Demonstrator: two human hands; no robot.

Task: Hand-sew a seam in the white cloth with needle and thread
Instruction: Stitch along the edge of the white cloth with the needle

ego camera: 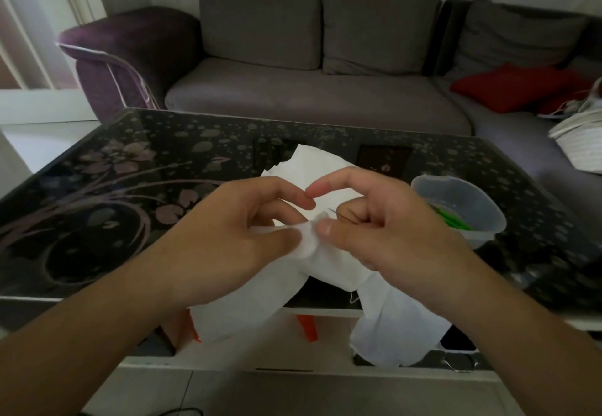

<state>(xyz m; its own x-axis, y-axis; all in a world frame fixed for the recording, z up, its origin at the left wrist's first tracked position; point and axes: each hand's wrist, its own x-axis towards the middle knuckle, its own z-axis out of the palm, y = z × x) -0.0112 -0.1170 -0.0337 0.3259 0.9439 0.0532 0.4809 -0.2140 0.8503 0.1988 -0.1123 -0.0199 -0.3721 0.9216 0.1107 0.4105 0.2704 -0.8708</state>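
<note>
Over the near edge of a dark glass counter (97, 207) printed with pale flowers, two bare hands work on a white cloth (325, 259). The cloth lies partly on the counter and hangs off its near edge in two loose folds. The left hand (241, 230) pinches a bunched fold of the cloth between its thumb and curled fingers, with the forefinger stretched out above. The right hand (378, 220), just beside it, has its thumb pressed against the same fold and its fingers curled; a thin dark needle (340, 215) shows between thumb and fingers, its point toward the cloth. The right forefinger arches over so its tip nearly meets the left forefinger. A short bit of thread (353, 298) dangles from the cloth's lower edge near the counter's near edge.

Toward the right edge of the counter, just beyond the right hand, stands a clear plastic tub (469, 200) holding something green. Behind the counter's far edge is a grey sofa (309, 96) with grey cushions, and a red cushion (511, 88) at the far right.
</note>
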